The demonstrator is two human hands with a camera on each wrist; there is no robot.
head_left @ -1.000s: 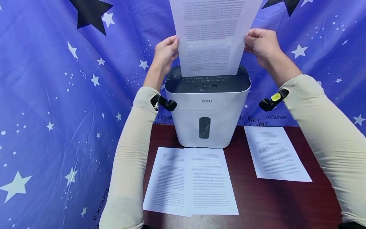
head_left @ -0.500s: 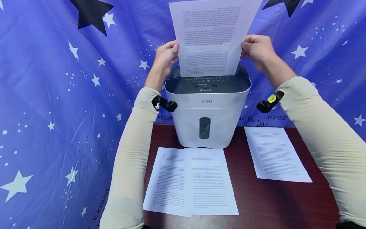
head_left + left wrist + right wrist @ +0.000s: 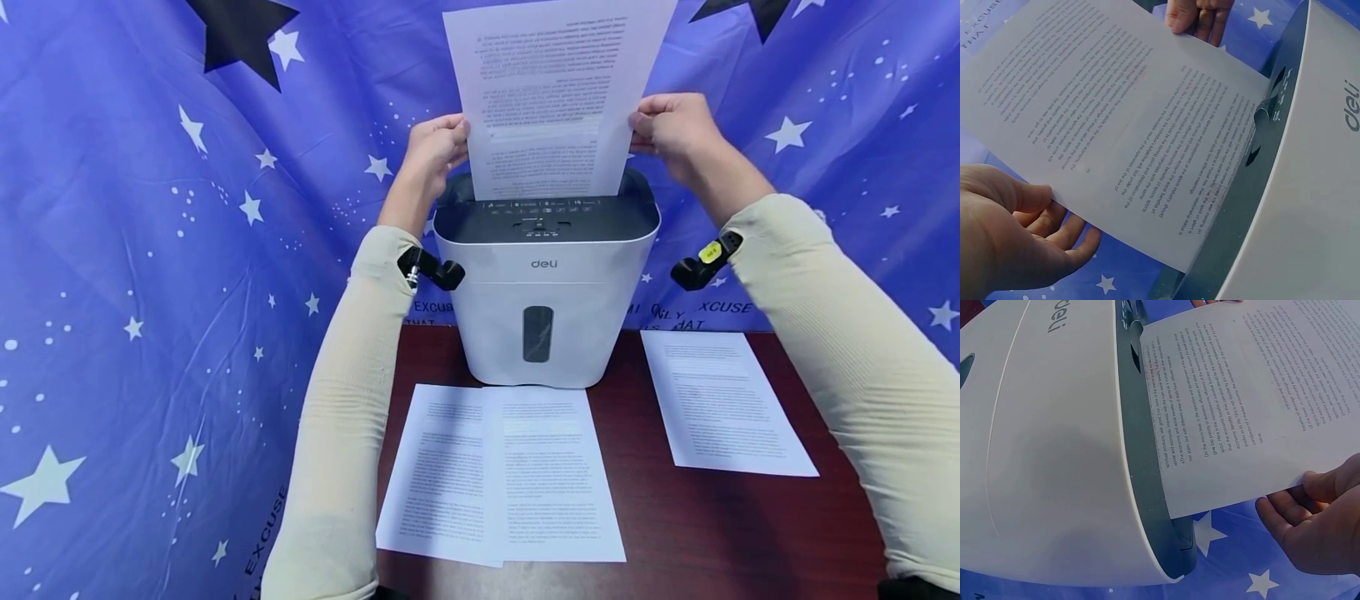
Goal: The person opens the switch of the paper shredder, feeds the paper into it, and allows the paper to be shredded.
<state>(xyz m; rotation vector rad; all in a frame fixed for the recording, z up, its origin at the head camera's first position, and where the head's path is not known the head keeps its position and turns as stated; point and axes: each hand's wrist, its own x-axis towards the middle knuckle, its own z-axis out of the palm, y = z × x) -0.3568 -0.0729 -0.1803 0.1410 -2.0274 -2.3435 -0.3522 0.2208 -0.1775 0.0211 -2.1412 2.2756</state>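
Observation:
A printed sheet of paper [image 3: 555, 100] stands upright with its lower edge in the slot of a white paper shredder [image 3: 495, 308] marked "deli", which has a dark top [image 3: 540, 221]. My left hand [image 3: 435, 154] pinches the sheet's left edge between thumb and fingers, above the shredder. On the opposite edge, my right hand [image 3: 675, 133] pinches the sheet at about the same height. Both wrist views show thumbs on the printed face and fingers behind the paper. What lies inside the slot is hidden.
Two overlapping printed sheets [image 3: 551, 483] lie on the dark red table [image 3: 697, 533] before the shredder. Another printed sheet [image 3: 727, 408] lies to the right. A blue curtain [image 3: 150, 250] with stars hangs behind and at the left.
The sheet has sunk lower toward the slot, its top edge coming into view. Both hands have moved down with it, and the right hand also slightly inward.

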